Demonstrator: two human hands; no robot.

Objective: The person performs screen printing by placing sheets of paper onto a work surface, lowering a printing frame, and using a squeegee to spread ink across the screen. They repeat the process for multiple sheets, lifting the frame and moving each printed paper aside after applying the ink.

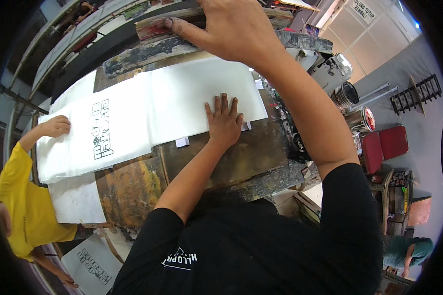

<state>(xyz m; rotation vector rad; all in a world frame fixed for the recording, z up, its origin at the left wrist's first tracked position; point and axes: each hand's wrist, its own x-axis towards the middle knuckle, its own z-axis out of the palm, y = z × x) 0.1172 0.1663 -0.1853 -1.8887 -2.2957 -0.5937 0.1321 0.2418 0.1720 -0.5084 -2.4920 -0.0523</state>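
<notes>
My left hand (223,119) lies flat, fingers spread, on the near edge of a blank white cloth sheet (192,98) spread over a paint-stained work table (241,157). My right hand (229,27) reaches to the far side and grips the wooden frame (155,27) of a printing screen stained red and black. To the left lies a second white sheet (108,130) with a black printed design. A person in a yellow shirt (22,206) at the left holds that sheet's corner with one hand (55,126).
More printed white sheets (91,265) lie low at the left beside the table. Paint tins (349,93) and red chairs (385,145) stand at the right. Another person in green (408,253) crouches at the lower right. Small white tape tabs (182,142) sit at the cloth's edge.
</notes>
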